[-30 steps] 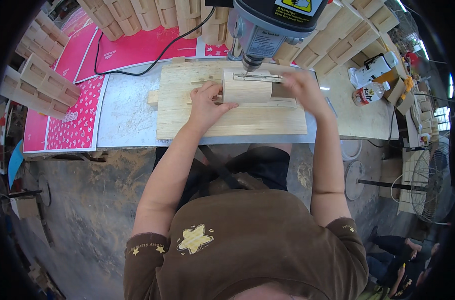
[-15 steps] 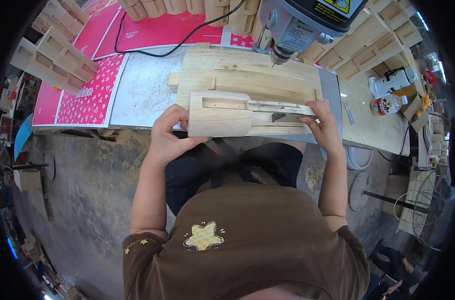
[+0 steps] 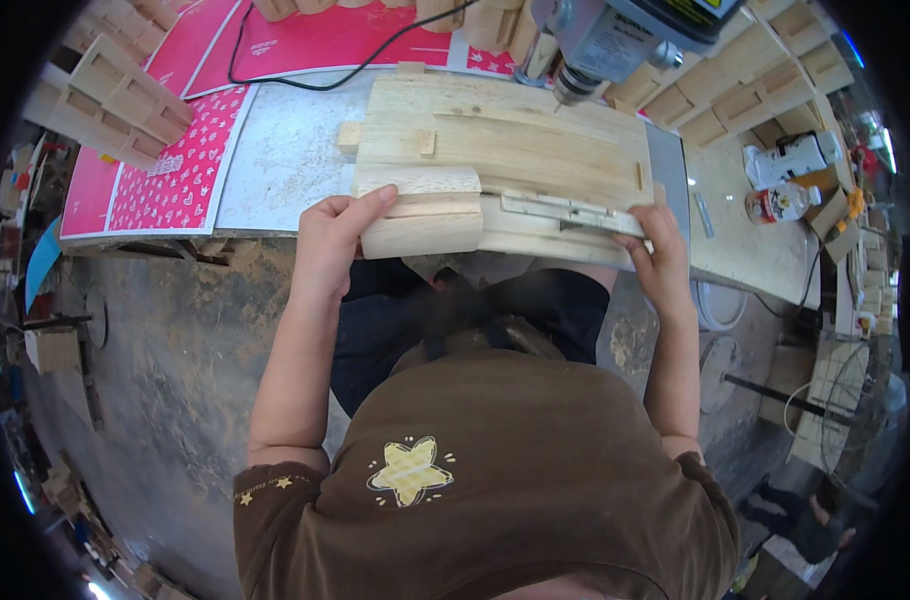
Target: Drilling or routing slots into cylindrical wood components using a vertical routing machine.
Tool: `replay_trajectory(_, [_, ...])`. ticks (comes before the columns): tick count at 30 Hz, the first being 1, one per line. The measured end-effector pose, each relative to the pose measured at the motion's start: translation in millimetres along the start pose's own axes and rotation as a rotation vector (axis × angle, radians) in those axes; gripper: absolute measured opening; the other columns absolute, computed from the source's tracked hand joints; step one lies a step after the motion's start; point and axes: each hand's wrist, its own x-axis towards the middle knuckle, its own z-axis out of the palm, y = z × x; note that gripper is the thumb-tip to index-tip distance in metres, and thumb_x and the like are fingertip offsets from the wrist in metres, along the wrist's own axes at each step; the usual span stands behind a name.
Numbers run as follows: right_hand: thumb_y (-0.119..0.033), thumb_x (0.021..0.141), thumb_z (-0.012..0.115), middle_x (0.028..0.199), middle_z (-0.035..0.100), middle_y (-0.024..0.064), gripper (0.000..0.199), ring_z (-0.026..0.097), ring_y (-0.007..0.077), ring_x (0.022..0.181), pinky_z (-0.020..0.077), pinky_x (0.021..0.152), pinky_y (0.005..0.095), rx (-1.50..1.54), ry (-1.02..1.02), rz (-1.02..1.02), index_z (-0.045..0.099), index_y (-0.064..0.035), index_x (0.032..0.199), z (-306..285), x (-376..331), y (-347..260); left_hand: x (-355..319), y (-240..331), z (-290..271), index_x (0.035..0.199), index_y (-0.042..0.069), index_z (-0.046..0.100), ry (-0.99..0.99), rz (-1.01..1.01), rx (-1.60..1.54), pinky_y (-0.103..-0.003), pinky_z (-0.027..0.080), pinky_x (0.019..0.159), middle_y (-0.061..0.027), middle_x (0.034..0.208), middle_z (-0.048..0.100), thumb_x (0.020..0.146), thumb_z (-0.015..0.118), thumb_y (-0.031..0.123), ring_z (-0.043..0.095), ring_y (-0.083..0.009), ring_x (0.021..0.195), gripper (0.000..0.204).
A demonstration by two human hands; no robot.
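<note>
My left hand [image 3: 337,237] closes on the left end of a rounded pale wooden block [image 3: 423,236], its thumb on top and its other fingers mostly hidden. A lengthwise groove runs along the block's upper side. Into the block's right end runs a long wooden piece [image 3: 520,236]; how far it reaches inside is hidden. My right hand [image 3: 657,245] pinches the right end of a narrow wooden strip [image 3: 573,212] lying along this piece. Both sit at the near edge of a flat wooden board [image 3: 495,135]. A drill press head [image 3: 615,45] with its bit stands above the board's far side.
Stacks of similar wooden blocks stand at the far left [image 3: 130,105] and far right [image 3: 715,85]. A black cable [image 3: 375,62] crosses the pink printed sheet [image 3: 325,45]. On the right lie a bottle [image 3: 775,203] and a white container [image 3: 795,157].
The block has turned, so its rectangular recess no longer shows and a groove faces up. It has shifted slightly left and my left thumb has moved on top. The narrow strip has tilted.
</note>
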Motion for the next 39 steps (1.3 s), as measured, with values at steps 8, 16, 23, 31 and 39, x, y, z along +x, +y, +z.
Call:
replay_trajectory(8, [-0.007, 0.073, 0.066, 0.089, 0.057, 0.0137, 0.027, 0.052, 0.0324, 0.089, 0.042, 0.077, 0.0374, 0.069, -0.077, -0.036, 0.056, -0.0006, 0.097, 2.2, 26.1, 9.0, 24.1, -10.7, 47.0, 0.077, -0.003, 0.061, -0.217, -0.092, -0.017, -0.021, 0.039, 0.045, -0.0083, 0.069, 0.061, 0.074, 0.073, 0.036, 0.055, -0.0101, 0.055, 0.041])
replay_trajectory(16, [-0.008, 0.071, 0.069, 0.092, 0.058, 0.0134, 0.033, 0.053, 0.0322, 0.09, 0.0422, 0.078, 0.0379, -0.014, 0.079, -0.008, 0.058, -0.004, 0.102, 11.3, 24.0, 18.4, 16.4, -51.1, 80.0, 0.111, 0.002, 0.049, -0.198, 0.61, 0.269, -0.035, 0.044, 0.086, -0.0142, 0.106, 0.055, 0.058, 0.083, 0.015, 0.054, -0.0277, 0.096, 0.064])
replay_trajectory(23, [-0.006, 0.069, 0.071, 0.091, 0.058, 0.0117, 0.038, 0.054, 0.0316, 0.088, 0.0442, 0.077, 0.0378, -0.038, 0.17, 0.043, 0.058, -0.0055, 0.105, 24.2, 64.9, 35.4, 50.9, -56.8, 98.4, 0.124, 0.005, 0.048, 0.128, 1.027, 0.83, -0.047, 0.027, 0.094, -0.0112, 0.108, 0.052, 0.053, 0.082, 0.026, 0.049, -0.0277, 0.1, 0.081])
replay_trajectory(31, [-0.002, 0.072, 0.07, 0.105, 0.059, 0.011, 0.042, 0.059, 0.0249, 0.091, 0.0467, 0.078, 0.0317, 0.049, 0.215, -0.002, 0.057, -0.0044, 0.111, 35.6, 77.1, 29.8, 75.6, -52.4, 80.4, 0.112, 0.014, 0.061, 0.132, 0.98, 0.85, -0.039, 0.027, 0.084, 0.0016, 0.079, 0.057, 0.053, 0.08, 0.026, 0.05, -0.0199, 0.087, 0.063])
replay_trajectory(39, [-0.025, 0.089, 0.056, 0.104, 0.06, 0.0076, 0.033, 0.057, 0.0162, 0.096, 0.0463, 0.079, 0.0291, 0.082, 0.694, -0.123, 0.056, -0.0048, 0.115, -127.6, 185.4, -10.0, 79.3, -50.9, 79.1, 0.11, 0.014, 0.063, 0.032, 0.97, 0.843, -0.039, 0.029, 0.081, 0.0015, 0.079, 0.056, 0.056, 0.079, 0.026, 0.05, -0.0199, 0.085, 0.057])
